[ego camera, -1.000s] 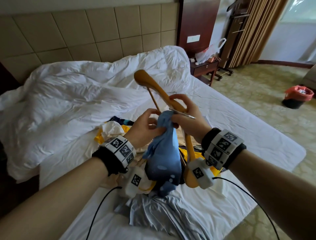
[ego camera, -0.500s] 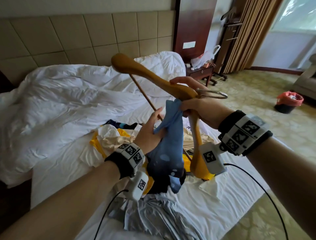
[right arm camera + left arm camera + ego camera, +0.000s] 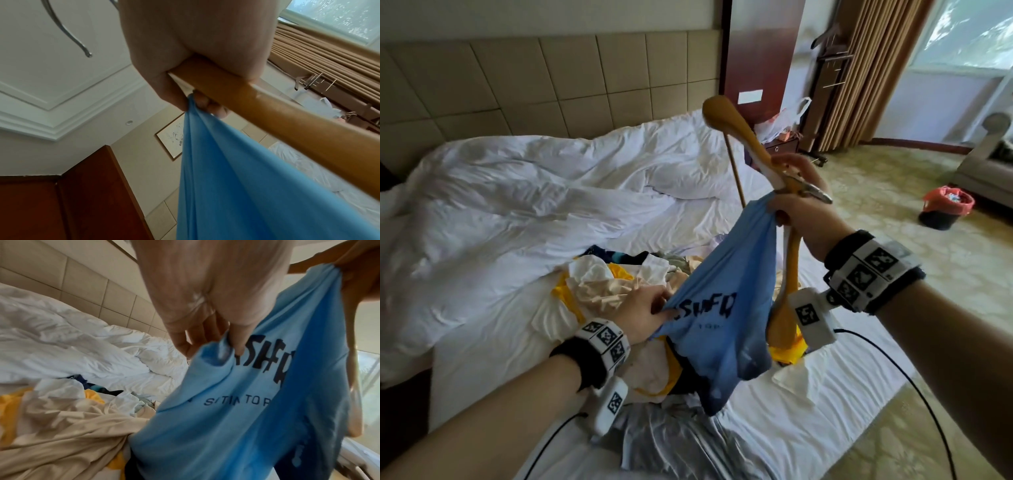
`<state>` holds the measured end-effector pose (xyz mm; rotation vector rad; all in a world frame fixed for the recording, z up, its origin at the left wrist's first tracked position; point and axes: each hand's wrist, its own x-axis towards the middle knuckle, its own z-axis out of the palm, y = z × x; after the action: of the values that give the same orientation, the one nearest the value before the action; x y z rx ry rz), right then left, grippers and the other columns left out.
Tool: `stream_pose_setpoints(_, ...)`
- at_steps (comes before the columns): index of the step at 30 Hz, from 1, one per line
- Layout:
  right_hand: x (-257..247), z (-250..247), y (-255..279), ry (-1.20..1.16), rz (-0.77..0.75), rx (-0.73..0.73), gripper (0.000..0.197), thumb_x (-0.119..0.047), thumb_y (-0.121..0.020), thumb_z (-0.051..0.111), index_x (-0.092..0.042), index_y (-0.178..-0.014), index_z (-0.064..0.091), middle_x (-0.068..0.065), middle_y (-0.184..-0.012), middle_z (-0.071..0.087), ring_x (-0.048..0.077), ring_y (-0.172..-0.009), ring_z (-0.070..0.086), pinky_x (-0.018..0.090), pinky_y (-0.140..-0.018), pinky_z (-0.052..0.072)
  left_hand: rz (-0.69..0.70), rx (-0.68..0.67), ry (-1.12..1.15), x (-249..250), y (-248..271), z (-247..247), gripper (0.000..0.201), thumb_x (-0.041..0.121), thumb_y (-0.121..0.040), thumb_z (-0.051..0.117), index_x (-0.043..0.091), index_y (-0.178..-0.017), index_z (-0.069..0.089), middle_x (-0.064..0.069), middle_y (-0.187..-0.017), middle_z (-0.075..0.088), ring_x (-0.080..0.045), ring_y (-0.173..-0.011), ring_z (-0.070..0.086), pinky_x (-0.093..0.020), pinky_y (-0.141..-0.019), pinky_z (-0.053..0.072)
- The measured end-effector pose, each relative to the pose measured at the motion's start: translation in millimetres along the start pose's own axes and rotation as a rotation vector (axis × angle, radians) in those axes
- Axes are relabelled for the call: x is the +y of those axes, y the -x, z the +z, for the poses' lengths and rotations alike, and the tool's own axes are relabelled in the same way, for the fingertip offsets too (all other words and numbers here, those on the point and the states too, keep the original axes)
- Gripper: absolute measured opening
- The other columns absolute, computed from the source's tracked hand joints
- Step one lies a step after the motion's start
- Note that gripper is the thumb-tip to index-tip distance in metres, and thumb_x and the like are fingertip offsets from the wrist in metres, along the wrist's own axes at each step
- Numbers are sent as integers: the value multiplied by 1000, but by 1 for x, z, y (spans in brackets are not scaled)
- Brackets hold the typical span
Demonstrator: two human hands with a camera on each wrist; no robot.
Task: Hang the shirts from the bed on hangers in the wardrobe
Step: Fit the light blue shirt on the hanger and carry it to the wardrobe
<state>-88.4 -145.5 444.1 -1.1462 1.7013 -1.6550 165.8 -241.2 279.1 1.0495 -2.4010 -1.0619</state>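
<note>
Head view shows both hands gripping: right hand [image 3: 803, 209] hanger [image 3: 751, 140] and shirt [image 3: 726, 305]; left hand [image 3: 642, 313] pinching shirt.

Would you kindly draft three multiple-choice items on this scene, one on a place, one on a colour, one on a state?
1. Where does the pile of mixed clothes lie?
A. on the white bed sheet
B. on the patterned floor
C. in the red-lined bin

2. What colour is the printed T-shirt held up?
A. yellow
B. light blue
C. grey

3. How does the right hand stand?
A. open and idle
B. gripping the wooden hanger and pinching the shirt's top
C. resting on the white duvet

Answers: 1 A, the pile sits on the sheet; 2 B, the left wrist view shows blue cloth; 3 B, the right wrist view shows fingers round wood and cloth.
</note>
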Motion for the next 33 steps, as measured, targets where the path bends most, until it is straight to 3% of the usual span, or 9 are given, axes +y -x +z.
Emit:
stream_pose_setpoints(4,-3,-4,-9,18,-70,42,57,14,-76,57,-19,-121,59,1,-96,59,11,-55,49,31,-52,48,-50,5,69,8,2,-27,32,47,-83,67,15,-89,66,-14,-72,67,-30,-70,64,-48,-69,51)
stream_pose_setpoints(9,-1,-18,-17,101,-148,80,54,13,-81,60,-13,-128,53,-11,-90,59,-6,-62,56,18,-60,48,-79,303,330,43,-5,-89,9,28,-91,67,20,-85,66,-7,-70,66,-13,-65,58,-21,-56,46)
stream_pose_setpoints(12,17,-20,-12,124,-95,60,52,13,-82,61,-11,-128,53,-5,-98,57,-8,-54,55,12,-53,45,35,216,302,57,6,-102,5,22,-94,63,23,-91,65,-4,-55,55,-9,-45,43,-18,-44,36)
stream_pose_setpoints(14,33,-22,-10,146,-32,60,55,4,-74,67,-26,-119,58,-2,-99,55,-5,-52,53,17,-52,44,189,82,133,54,16,-101,10,21,-98,57,27,-96,64,-9,-61,59,-17,-49,47,-24,-50,39)
stream_pose_setpoints(17,47,-27,-7,190,72,66,53,-5,-70,67,-36,-112,58,-5,-76,55,4,-52,49,28,-57,44,392,-52,-275,35,23,-100,14,16,-95,58,25,-97,68,10,-76,61,-6,-69,60,-20,-65,47)
stream_pose_setpoints(23,54,-28,2,196,82,-40,52,7,-83,60,-29,-121,55,7,-75,50,16,-60,44,30,-57,41,-34,-136,-860,16,20,-95,66,3,-85,52,40,-140,45,6,-130,48,-24,-102,57,-31,-68,42)
stream_pose_setpoints(26,56,-21,9,205,134,-124,53,7,-84,58,-29,-122,57,12,-82,50,17,-62,46,27,-54,43,-54,-159,-691,22,18,-88,78,9,-79,57,39,-146,31,6,-128,46,-22,-101,59,-37,-70,52)
stream_pose_setpoints(29,61,-19,17,227,142,-162,54,9,-84,57,-28,-123,56,12,-81,52,10,-54,46,21,-50,41,-105,-62,-244,37,14,-87,63,6,-80,60,26,-137,45,-4,-120,60,-24,-99,63,-40,-82,55)
stream_pose_setpoints(33,71,-23,22,214,214,-130,54,1,-88,59,-24,-133,47,4,-89,59,13,-65,54,19,-48,45,-121,8,-78,59,6,-88,56,7,-77,52,28,-129,55,-11,-97,70,-35,-84,66,-47,-70,55)
